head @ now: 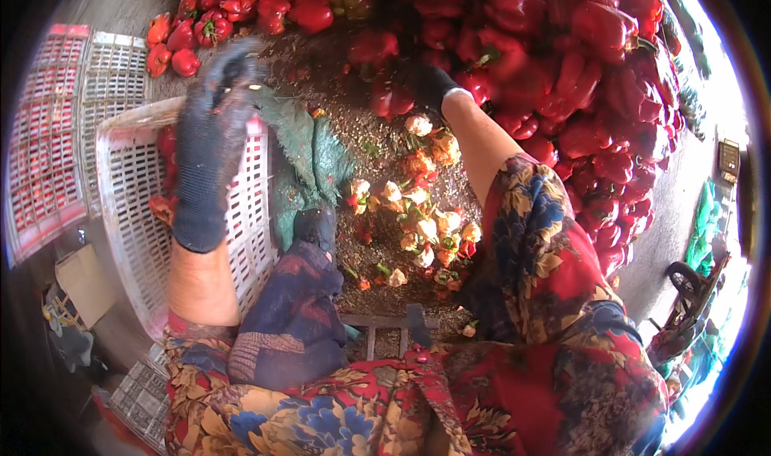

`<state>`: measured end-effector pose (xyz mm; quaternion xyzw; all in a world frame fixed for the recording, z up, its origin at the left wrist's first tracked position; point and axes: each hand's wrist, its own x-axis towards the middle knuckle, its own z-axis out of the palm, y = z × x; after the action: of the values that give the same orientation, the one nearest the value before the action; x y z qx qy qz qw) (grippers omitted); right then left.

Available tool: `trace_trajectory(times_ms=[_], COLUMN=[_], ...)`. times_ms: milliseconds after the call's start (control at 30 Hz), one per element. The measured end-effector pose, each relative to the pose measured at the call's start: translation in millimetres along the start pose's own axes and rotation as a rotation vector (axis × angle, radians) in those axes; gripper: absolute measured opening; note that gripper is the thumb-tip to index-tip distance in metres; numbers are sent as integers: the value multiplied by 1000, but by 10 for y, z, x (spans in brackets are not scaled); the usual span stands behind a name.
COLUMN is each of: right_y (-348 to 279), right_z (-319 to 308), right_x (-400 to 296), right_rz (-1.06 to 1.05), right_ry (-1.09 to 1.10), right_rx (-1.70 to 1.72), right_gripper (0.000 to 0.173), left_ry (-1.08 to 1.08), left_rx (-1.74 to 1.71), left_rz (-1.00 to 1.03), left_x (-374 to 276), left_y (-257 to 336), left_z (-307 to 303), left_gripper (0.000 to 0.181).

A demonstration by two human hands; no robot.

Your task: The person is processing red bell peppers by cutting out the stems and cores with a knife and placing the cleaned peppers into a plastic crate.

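Note:
My left hand point(223, 106), in a dark knitted work glove, is raised over the far end of a white plastic crate point(135, 227) with red peppers inside. Its fingers are blurred, and whether they hold anything is unclear. My right hand point(430, 88), in a black glove, reaches into shadow at the near side of a large heap of red bell peppers point(578, 94). Its fingers are hidden in the dark. Cut pepper cores point(427, 230) with pale seeds lie on the ground between my arms.
A green woven sack point(319, 154) lies beside the crate. More red bell peppers point(211, 28) lie at the upper left. A red crate point(48, 136) stands at the far left, with a cardboard piece point(85, 284) below it. Loose seeds cover the ground.

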<state>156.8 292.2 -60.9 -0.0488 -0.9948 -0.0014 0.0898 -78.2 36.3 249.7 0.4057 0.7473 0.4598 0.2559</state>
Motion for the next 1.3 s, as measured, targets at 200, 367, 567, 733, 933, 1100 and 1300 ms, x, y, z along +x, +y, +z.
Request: trace_trajectory(times_ms=[200,367,567,733,933,1100,1300], right_y=[-1299,-1837,-1747,-1408,-1254,-1249,-1848], right_z=[-927,-841,-1028,-1198,-1722,-1162,-1038], right_x=[-279,-785,-989,-1115,-518,-216,-679], right_rz=[588,490,235,169,926,881,1033], right_ry=[-204,-502,-610,-589,-478,-861,-653], right_rx=[662,458,609,939,1466,1527,1728], right_gripper=[60,56,46,43,43,37,37], left_ry=[-136,-205,-484,-436,-303,-243,-140], left_rx=[-550,-149,-102,352,148,-43,-114], left_rz=[-436,-577,-517,-391,-400,-311,-433], left_x=[-17,-88,-281,-694,-916,-1037,-1234], left_y=[-1067,-1987,-1724,-1676,-1983,-2252,-2730], left_z=[908,1344,1604,1890,1873,1919,1924], left_gripper=[47,54,76,70,47,36,32])
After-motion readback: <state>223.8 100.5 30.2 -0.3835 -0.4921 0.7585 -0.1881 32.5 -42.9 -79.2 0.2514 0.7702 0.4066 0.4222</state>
